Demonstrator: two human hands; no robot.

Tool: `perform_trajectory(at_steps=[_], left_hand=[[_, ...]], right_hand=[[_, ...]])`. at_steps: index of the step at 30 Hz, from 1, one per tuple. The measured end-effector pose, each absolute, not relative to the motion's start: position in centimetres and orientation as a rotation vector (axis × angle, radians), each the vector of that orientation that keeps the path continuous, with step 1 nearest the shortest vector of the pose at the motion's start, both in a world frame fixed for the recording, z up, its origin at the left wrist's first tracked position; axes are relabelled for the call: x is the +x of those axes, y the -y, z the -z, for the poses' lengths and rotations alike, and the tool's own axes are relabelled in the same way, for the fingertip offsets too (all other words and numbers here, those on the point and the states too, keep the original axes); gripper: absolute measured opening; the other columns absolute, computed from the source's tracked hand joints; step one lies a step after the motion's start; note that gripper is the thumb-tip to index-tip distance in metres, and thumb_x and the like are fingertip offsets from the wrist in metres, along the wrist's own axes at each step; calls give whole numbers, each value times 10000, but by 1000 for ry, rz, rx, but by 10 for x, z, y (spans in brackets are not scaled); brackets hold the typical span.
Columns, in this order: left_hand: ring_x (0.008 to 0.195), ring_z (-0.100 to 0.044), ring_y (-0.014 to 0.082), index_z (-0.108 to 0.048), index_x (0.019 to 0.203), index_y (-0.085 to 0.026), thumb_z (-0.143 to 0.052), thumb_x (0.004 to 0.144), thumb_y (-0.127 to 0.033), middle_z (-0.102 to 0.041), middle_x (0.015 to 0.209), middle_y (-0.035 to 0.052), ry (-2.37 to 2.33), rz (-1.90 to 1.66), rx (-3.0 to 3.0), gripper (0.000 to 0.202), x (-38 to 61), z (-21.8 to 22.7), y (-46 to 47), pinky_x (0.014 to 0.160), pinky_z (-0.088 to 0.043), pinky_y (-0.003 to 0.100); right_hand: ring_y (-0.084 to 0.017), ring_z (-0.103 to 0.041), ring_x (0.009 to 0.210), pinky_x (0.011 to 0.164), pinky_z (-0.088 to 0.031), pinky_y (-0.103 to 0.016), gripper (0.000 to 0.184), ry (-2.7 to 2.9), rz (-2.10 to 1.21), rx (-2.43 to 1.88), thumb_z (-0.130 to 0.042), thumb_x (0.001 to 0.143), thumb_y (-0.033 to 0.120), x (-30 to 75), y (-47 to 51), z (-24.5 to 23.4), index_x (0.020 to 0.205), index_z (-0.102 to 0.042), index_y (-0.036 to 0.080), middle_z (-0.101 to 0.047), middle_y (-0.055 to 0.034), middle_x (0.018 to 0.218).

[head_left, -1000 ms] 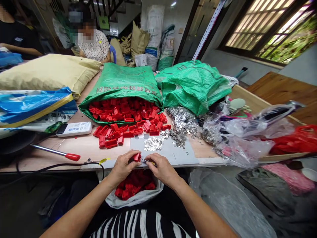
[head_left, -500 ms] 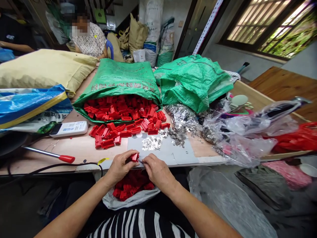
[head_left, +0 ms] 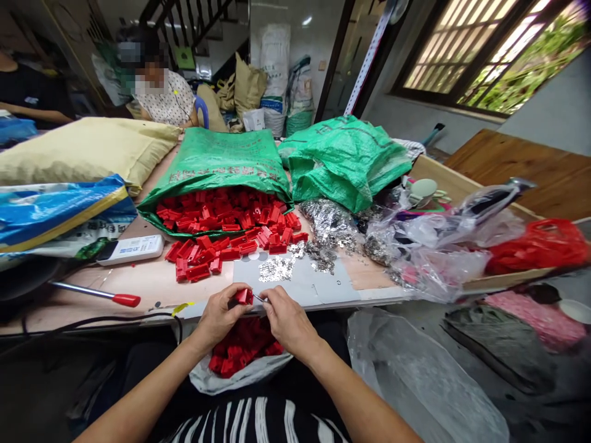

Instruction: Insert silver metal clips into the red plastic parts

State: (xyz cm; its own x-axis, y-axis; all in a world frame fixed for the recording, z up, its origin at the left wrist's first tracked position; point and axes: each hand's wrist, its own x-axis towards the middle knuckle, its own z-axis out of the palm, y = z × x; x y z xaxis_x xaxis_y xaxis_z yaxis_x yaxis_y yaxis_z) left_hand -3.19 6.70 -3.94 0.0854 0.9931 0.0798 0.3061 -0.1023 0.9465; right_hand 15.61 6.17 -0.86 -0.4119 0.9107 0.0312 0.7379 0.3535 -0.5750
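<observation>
L hand (head_left: 217,317) grips 1 red part (head_left: 244,296) by table edge (head_left: 341,301), prob. to steady it vs. thin tool (head_left: 260,299) pinched in R hand (head_left: 289,321); bag (head_left: 205,383) w/ more parts (head_left: 247,344) below, prob. for reach.

Looks higher and a little farther right than half a second ago, bringing more of the stair railing (head_left: 210,24) into view. Shows slightly more of the metal rod (head_left: 260,298) between red piece (head_left: 244,296) and right hand (head_left: 287,320); hides the yellow handle glimpsed there one second earlier.
</observation>
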Motion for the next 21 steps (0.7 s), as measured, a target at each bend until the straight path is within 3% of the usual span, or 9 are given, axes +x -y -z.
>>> perform_trajectory(at_steps=[2,5,9,11,15,21], left_hand=[[817,-611,170,-663,960,-213,-748,680,-241,-679,879,9,-1311,-1137,1449,295,-27,32,-61,793,-458,262],[809,-613,142,-601,1042,-221,-728,719,-252,-652,902,-1,-1172,-1280,1094,348,-18,18,-52,782,-473,249],[795,-651,135,-580,818,-180,-685,785,-269,-675,824,10,-878,-1223,587,141,-12,5,-44,808,-501,266],[775,-668,142,-575,761,-169,-680,791,-244,-693,796,23,-779,-1183,428,132,-11,5,-41,819,-516,287],[799,-691,172,-624,815,-155,-627,825,-191,-713,834,51,-755,-1182,214,38,-9,5,-38,842,-543,335],[780,-708,188,-661,847,-105,-487,919,-182,-722,864,107,-778,-1150,42,204,-4,-3,-35,787,-579,335]], right_hand=[[-181,-584,957,830,-436,-301,196,2216,-797,-1371,-388,936,164,163,-60,9,1086,-510,198,-590,-66,1047],[-160,-593,806,757,-434,-281,220,2144,-981,-1301,-380,948,202,167,-57,7,1144,-479,215,-628,-16,887],[-137,-572,657,693,-419,-247,396,2114,-1113,-1206,-403,957,260,165,-52,0,1352,-393,244,-607,40,689],[-133,-563,634,667,-413,-237,407,2111,-1109,-1188,-409,958,283,163,-51,-3,1363,-418,252,-601,39,668],[-129,-558,621,642,-406,-226,365,2103,-1113,-1147,-411,958,300,160,-50,-7,1312,-489,258,-603,32,668],[-138,-585,672,669,-421,-225,335,2096,-1089,-1120,-438,946,291,158,-49,-13,1271,-516,255,-637,15,730]])
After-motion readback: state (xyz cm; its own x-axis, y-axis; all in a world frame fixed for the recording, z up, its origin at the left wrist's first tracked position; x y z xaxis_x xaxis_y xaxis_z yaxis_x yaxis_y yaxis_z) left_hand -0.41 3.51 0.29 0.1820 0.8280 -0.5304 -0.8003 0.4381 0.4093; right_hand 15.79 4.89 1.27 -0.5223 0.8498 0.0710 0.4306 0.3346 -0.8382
